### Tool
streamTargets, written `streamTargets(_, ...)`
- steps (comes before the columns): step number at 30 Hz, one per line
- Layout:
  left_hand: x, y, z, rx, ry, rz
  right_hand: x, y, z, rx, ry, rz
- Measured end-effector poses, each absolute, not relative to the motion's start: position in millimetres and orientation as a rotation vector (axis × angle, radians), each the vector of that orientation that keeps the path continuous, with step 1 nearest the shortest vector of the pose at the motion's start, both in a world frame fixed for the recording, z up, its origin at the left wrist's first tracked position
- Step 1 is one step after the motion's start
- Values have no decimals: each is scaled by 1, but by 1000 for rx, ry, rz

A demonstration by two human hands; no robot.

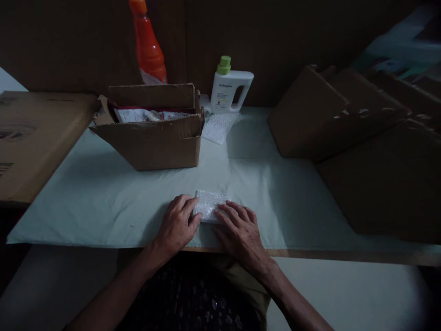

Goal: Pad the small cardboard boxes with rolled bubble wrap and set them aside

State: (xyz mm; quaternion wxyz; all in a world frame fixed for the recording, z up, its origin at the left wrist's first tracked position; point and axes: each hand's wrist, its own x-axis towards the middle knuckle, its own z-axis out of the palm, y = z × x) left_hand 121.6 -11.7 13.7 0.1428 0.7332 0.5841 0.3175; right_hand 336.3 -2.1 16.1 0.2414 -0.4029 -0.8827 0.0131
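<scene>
"Since the open carton (165, 149) makes a good landmark, where does the bubble-wrapped packet (208, 203) lie?"

"Flat on the pale green cloth (103, 197), nearer the person than the carton, a little to its right."

"Hands?"

"Left hand (174, 226) loosely curled, fingertips at the packet's left edge; whether it pinches, I cannot tell. Right hand (243, 230) open, fingers laid over the packet's right part."

"Surroundings?"

"Printed packaging (136, 115) inside the carton. Large flat box (48, 147) to its left. White bottle (223, 92), green-capped, behind and right of it; bubble-wrap sheet (218, 128) just beside its right side."

"Anything in the way?"

"Carton itself: stands before the orange bottle (149, 48) and hides its base. Well right of the carton, brown boxes (303, 119) crowd the cloth, partly covering a pale container (396, 53), blurred."
</scene>
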Motion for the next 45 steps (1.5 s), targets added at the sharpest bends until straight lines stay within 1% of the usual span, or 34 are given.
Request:
streamTargets(4, 122, -26, 19, 1758, 1629, 1113, 334, 6, 13, -1102, -2345, 57)
streamTargets(9, 131, -52, 26, 1045, 1384, 1182, 331, 7, 18, -1056, -2232, 177)
streamTargets(13, 138, -58, 29, 669, 1224, 1278, 329, 2, 24, -1037, -2164, 184)
streamTargets(16, 141, -56, 34, 498, 1113, 1249, 327, -4, 27, -1027, -2102, 209)
streamTargets(20, 145, -49, 37, 451, 880, 1184, 321, -15, 30, -973, -2056, 363)
streamTargets(24, 148, -47, 34, 380, 880, 1266, 318, -24, 31, -1002, -2041, 506)
streamTargets(29, 150, -47, 36, 428, 909, 1276, 326, -22, 27, -1125, -2011, 622)
streamTargets(35, 149, -46, 31, 547, 916, 1266, 334, -9, 31, -1077, -2034, 1099)
streamTargets(37, 144, -46, 29, 631, 979, 1194, 334, -4, 32, -1090, -2093, 1129)
streamTargets(39, 134, -43, 32, 827, 1058, 1095, 333, 0, 31, -1091, -2143, 1077)
streamTargets(41, 116, -34, 43, 1151, 1196, 1083, 333, 5, 32, -1098, -2169, 1008)
streamTargets(43, 91, -15, 61, 1578, 1409, 1241, 334, 12, 39, -1098, -2178, 933)
streamTargets(45, 60, 12, 83, 2029, 1657, 1504, 336, 22, 55, -1052, -2211, 867)
